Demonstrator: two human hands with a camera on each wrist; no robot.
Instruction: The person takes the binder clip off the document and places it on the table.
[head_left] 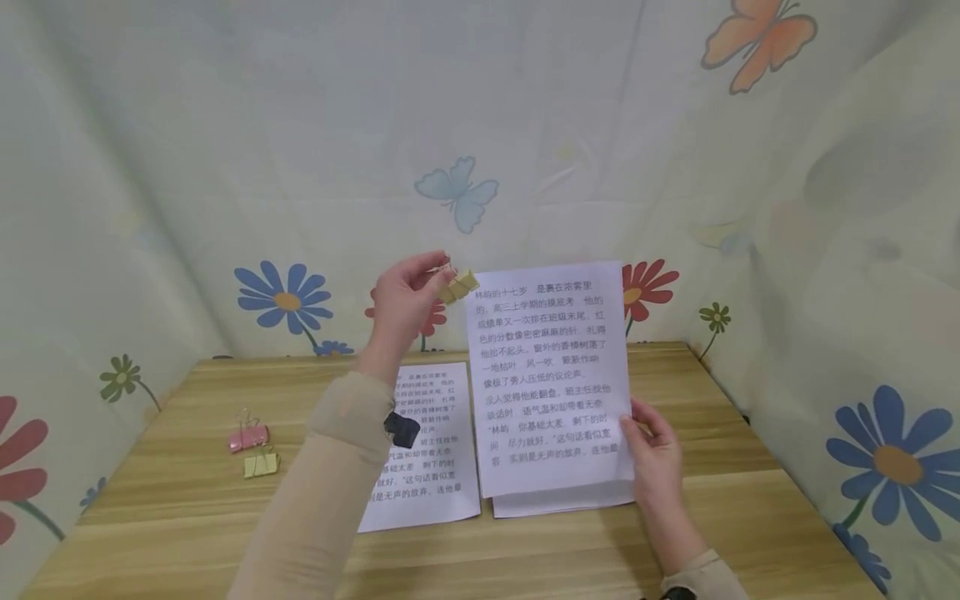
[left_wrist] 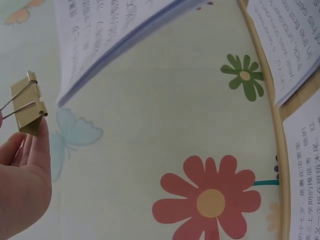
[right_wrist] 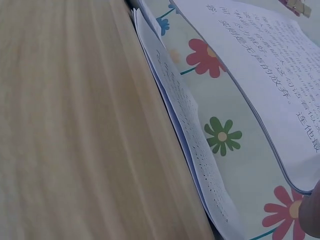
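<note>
In the head view my left hand (head_left: 403, 300) pinches a yellow binder clip (head_left: 461, 287) by its wire handles, beside the upper left corner of a raised stack of printed sheets (head_left: 551, 375). The left wrist view shows the same binder clip (left_wrist: 26, 102) a small gap away from the paper's corner (left_wrist: 67, 90). My right hand (head_left: 658, 458) grips the stack's lower right edge, thumb on the front face, and holds it nearly upright. In the right wrist view only a bit of that hand shows at the edge, by the stack's rounded lower corner (right_wrist: 300, 175).
More printed sheets (head_left: 427, 483) lie on the wooden table (head_left: 585, 558) behind my left forearm. Another paper (head_left: 562, 503) lies under the raised stack. A pink binder clip (head_left: 247, 438) and a second yellow clip (head_left: 261, 465) sit at the left. A flowered curtain (head_left: 300, 125) hangs behind.
</note>
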